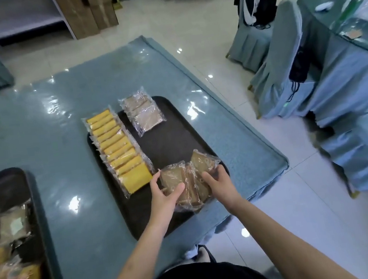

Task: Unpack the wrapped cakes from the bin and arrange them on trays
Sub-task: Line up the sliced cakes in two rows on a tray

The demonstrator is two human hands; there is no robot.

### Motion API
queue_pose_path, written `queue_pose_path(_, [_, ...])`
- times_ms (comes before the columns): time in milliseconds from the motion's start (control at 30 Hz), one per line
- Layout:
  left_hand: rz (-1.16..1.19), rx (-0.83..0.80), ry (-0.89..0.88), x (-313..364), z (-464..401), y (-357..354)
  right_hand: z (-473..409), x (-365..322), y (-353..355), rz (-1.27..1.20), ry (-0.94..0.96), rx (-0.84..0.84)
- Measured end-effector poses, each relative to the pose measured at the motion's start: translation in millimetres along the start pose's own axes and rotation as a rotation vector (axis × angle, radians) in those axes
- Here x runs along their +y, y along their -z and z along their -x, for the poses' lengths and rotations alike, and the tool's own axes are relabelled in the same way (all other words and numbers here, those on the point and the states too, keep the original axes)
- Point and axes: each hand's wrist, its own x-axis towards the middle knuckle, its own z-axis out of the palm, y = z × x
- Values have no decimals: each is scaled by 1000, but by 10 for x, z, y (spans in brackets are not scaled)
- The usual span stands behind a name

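Both hands grip a bunch of brown cakes over the tray's near end: left hand w/ thumb on top, right hand at the side. Probably 3–4 packs, hard to count. Free tray space lies straight ahead, btw the yellow row left and the brown stack beyond.

Wrapped brown cakes bunched at the black tray's near end.
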Motion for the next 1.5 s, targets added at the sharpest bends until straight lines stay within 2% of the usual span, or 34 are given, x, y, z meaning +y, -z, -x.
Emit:
queue_pose_path(267, [48, 101, 42, 11, -359, -302, -601, -86, 163, 144, 0, -86])
queue_pose_path(500, [-20, 182, 57, -82, -526, -455, -916, -138, 250, 353, 16, -141])
queue_pose_path(767, [-73, 254, 98, -92, -662, -642, -1345, -223, 394, 365, 89, -168])
queue_pose_path(1000, [-320, 311, 87, -2, -821, -771, -1747, -621, 476, 283, 150, -239])
queue_pose_path(1167, [-387, 374, 92, 138, -899, -811, -1941, -730, 431, 266, 185, -302])
queue_pose_path(1500, [-299, 472, 47, 452, -963, -656, -2075, -935, 220, 226, 214, -425])
